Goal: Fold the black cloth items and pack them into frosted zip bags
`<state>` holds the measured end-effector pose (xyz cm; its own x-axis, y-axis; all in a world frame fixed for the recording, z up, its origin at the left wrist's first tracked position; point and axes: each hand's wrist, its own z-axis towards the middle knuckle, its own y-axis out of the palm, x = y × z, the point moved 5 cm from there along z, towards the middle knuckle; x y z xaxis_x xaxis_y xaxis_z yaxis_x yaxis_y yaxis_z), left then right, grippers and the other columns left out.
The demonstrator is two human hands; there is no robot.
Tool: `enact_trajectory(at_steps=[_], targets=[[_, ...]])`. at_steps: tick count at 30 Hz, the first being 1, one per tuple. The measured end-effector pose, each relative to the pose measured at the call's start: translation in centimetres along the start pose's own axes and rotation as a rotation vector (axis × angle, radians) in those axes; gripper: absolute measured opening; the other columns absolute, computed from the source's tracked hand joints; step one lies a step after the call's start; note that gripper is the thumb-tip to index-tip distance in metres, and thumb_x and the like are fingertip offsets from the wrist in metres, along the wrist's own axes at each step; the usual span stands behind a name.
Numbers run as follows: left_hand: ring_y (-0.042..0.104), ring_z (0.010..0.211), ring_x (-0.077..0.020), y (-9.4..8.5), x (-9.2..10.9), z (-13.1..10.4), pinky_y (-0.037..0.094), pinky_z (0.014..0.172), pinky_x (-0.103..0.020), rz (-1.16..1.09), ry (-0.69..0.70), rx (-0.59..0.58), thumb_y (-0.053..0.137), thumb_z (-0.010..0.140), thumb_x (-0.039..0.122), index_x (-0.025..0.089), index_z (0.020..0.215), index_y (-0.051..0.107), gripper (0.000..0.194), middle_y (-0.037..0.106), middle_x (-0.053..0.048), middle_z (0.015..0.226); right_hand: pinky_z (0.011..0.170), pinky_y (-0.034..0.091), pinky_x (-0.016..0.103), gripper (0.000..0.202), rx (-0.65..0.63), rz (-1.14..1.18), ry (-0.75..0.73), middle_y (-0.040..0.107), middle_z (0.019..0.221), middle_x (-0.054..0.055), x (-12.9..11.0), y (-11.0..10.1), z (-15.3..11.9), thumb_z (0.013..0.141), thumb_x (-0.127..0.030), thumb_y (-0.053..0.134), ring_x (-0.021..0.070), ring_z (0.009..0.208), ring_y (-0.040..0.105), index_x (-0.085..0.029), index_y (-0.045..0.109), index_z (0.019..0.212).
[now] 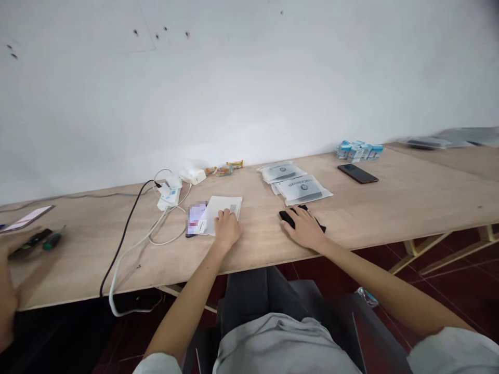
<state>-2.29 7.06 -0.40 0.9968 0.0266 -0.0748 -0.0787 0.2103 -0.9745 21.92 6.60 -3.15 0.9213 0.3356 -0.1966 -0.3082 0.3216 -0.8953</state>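
Observation:
My left hand [227, 227] rests with curled fingers on a flat white plastic pouch [214, 208], gripping its right side. Under the pouch's left edge lies a phone with a lit screen [194, 218], partly covered. My right hand [306, 228] is closed over a flat black object [287, 218], perhaps a phone or a case; the palm hides most of it. Beyond my hands, two frosted printed pouches [306, 188] overlap on the table, each with something dark inside.
A power strip [170, 196] with chargers and cables stands left. Snack packets [224, 170] lie along the wall. Small blue-white boxes [354, 151] and a dark phone [357, 173] are at right. Another person's hand [5, 291] and a green-handled screwdriver [52, 240] appear far left.

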Motion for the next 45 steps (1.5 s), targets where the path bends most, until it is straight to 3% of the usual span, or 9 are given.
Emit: enact_trajectory(at_steps=[5, 11, 16, 22, 26, 29, 34, 38, 45], targets=[[0.05, 0.114, -0.0314, 0.2, -0.2, 1.2, 0.043, 0.088, -0.04, 0.051, -0.023, -0.024, 0.04, 0.088, 0.015, 0.011, 0.101, 0.068, 0.031, 0.059, -0.018, 0.119, 0.105, 0.034, 0.048, 0.044, 0.016, -0.071, 0.092, 0.056, 0.133, 0.016, 3.7, 0.1, 0.9, 0.094, -0.044, 0.042, 0.0325, 0.121, 0.051, -0.017, 0.056, 0.127], [0.053, 0.111, -0.032, 0.4, -0.6, 1.8, 0.044, 0.085, -0.041, 0.088, -0.027, 0.026, 0.039, 0.086, 0.009, 0.011, 0.096, 0.069, 0.032, 0.061, -0.018, 0.114, 0.105, 0.034, 0.05, 0.045, 0.034, -0.099, 0.095, 0.055, 0.134, 0.017, 4.5, 0.3, 1.0, 0.094, -0.044, 0.042, 0.033, 0.121, 0.051, -0.017, 0.055, 0.127], [0.052, 0.112, -0.0311, -0.3, 0.4, 1.7, 0.045, 0.086, -0.042, 0.114, 0.172, 0.12, 0.04, 0.087, 0.007, 0.011, 0.096, 0.07, 0.032, 0.06, -0.017, 0.118, 0.105, 0.035, 0.053, 0.046, 0.043, -0.1, 0.087, 0.054, 0.136, 0.019, 4.4, 0.2, 1.0, 0.093, -0.044, 0.044, 0.0351, 0.122, 0.051, -0.015, 0.055, 0.127], [0.052, 0.114, -0.0279, -2.8, 2.5, -0.1, 0.045, 0.088, -0.042, 0.039, 0.387, 0.344, 0.047, 0.091, 0.015, 0.016, 0.093, 0.07, 0.023, 0.061, -0.013, 0.124, 0.105, 0.038, 0.049, 0.037, 0.235, 0.031, -0.212, 0.055, 0.136, 0.017, -0.2, -2.6, 0.5, 0.094, -0.029, 0.046, 0.0316, 0.126, 0.049, -0.014, 0.055, 0.126], [0.054, 0.11, -0.0267, -4.5, 3.5, -1.0, 0.046, 0.085, -0.041, -0.021, 0.449, 0.456, 0.05, 0.091, 0.018, 0.018, 0.092, 0.068, 0.018, 0.062, -0.011, 0.121, 0.105, 0.042, 0.045, 0.035, 0.136, 0.231, -0.526, 0.063, 0.127, 0.011, -4.9, -3.3, 0.1, 0.091, -0.016, 0.045, 0.0259, 0.122, 0.054, -0.018, 0.059, 0.123], [0.055, 0.107, -0.0256, -5.5, 4.0, -1.5, 0.046, 0.085, -0.04, -0.069, 0.476, 0.492, 0.051, 0.092, 0.018, 0.019, 0.092, 0.067, 0.016, 0.063, -0.01, 0.12, 0.103, 0.043, 0.045, 0.04, 0.071, 0.309, -0.568, 0.064, 0.124, 0.012, -6.8, -3.3, 0.9, 0.085, -0.006, 0.043, 0.025, 0.12, 0.055, -0.017, 0.061, 0.12], [0.056, 0.106, -0.0243, -6.1, 4.0, -1.9, 0.045, 0.084, -0.038, -0.147, 0.452, 0.499, 0.049, 0.094, 0.021, 0.02, 0.095, 0.065, 0.016, 0.063, -0.009, 0.119, 0.095, 0.047, 0.039, 0.043, -0.11, 0.281, -0.447, 0.067, 0.12, 0.013, -7.6, -2.1, 3.6, 0.083, -0.002, 0.041, 0.025, 0.112, 0.061, -0.014, 0.062, 0.118], [0.054, 0.11, -0.0261, -5.3, 3.3, -1.9, 0.044, 0.086, -0.04, -0.06, 0.417, 0.464, 0.05, 0.093, 0.023, 0.02, 0.098, 0.065, 0.016, 0.061, -0.009, 0.122, 0.095, 0.046, 0.04, 0.039, -0.186, 0.122, -0.331, 0.064, 0.127, 0.016, -7.1, -0.8, 4.8, 0.09, -0.019, 0.048, 0.029, 0.113, 0.061, -0.013, 0.056, 0.127], [0.052, 0.115, -0.028, -3.8, 2.4, -1.5, 0.041, 0.092, -0.043, 0.116, 0.44, 0.26, 0.044, 0.092, 0.018, 0.018, 0.098, 0.067, 0.023, 0.059, -0.012, 0.127, 0.096, 0.047, 0.042, 0.055, -0.231, 0.171, -0.41, 0.063, 0.129, 0.016, -6.0, 0.3, 4.3, 0.089, -0.032, 0.057, 0.0311, 0.118, 0.06, -0.016, 0.046, 0.14]])
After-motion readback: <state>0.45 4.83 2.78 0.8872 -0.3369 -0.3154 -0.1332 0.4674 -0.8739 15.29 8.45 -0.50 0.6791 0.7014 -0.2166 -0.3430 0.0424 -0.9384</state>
